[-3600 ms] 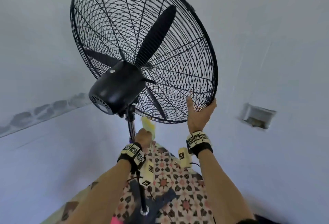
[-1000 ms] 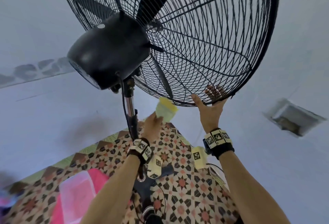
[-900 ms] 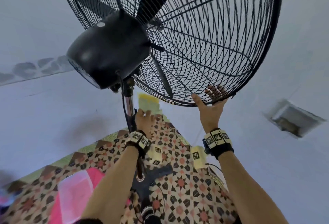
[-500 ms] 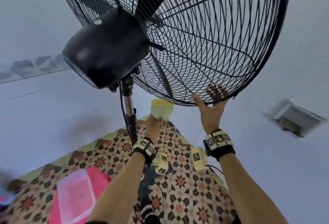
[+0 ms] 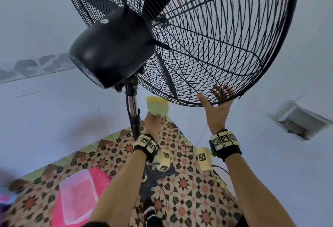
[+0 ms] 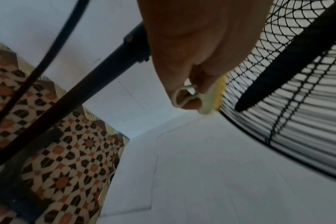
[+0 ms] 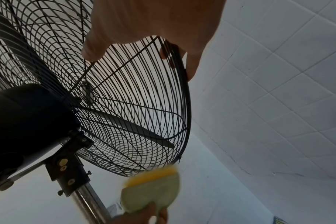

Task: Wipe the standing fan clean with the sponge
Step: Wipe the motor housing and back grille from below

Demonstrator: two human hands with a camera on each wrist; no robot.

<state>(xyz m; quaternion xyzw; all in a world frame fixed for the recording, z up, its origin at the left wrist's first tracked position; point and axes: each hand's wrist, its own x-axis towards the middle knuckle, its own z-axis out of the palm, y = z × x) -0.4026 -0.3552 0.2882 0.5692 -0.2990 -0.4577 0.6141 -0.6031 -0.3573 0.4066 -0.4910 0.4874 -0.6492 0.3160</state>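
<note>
A black standing fan towers over me, with a wire cage (image 5: 216, 37), a round motor housing (image 5: 111, 50) and a chrome pole (image 5: 133, 107). My left hand (image 5: 153, 121) pinches a yellow-green sponge (image 5: 157, 106) by its lower edge, right of the pole. In the right wrist view the sponge (image 7: 152, 191) is blurred, its yellow edge at the cage's bottom rim. My right hand (image 5: 213, 100) grips the cage's lower rim, thumb on the back wires and fingers curled over the front. The left wrist view shows the sponge (image 6: 211, 98) beside the cage.
White tiled walls (image 7: 278, 91) close in behind and to the right, with a small recess (image 5: 299, 120). Below are the patterned floor (image 5: 183, 187), the fan's dark base (image 5: 155, 178), and a clear plastic tub (image 5: 78, 196) on something pink at the left.
My left hand swung the sponge toward the pole, then back right under the cage's bottom rim. The right hand kept its grip on the rim. The view has drawn closer to the fan.
</note>
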